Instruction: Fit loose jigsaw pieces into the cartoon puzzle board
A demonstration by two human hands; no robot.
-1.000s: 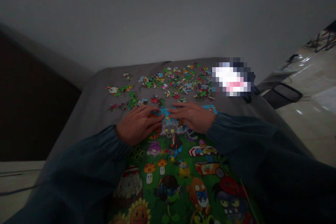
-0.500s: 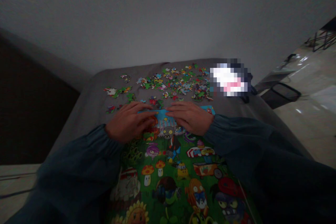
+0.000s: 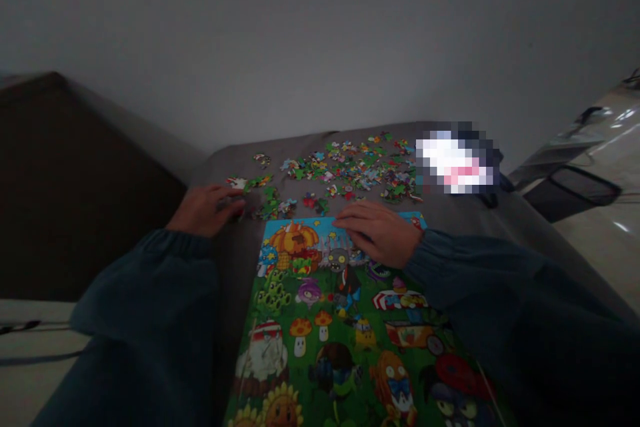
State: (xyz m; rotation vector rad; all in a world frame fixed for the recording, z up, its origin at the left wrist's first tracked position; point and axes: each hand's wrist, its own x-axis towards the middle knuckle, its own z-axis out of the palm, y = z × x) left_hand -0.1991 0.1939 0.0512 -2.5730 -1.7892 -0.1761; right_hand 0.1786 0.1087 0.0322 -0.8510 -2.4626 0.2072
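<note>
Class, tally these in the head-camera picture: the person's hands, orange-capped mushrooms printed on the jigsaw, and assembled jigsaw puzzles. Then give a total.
Left hand and right hand: 2
Orange-capped mushrooms: 2
Assembled jigsaw puzzle: 1
Total: 5

Loose puzzle pcs (image 3: 345, 170) behind picture sheet (image 3: 325, 347), both on fabric cover (image 3: 300, 143).

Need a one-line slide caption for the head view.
Right hand rests on an assembled cartoon jigsaw puzzle; left hand beside loose jigsaw pieces on grey fabric.
</note>
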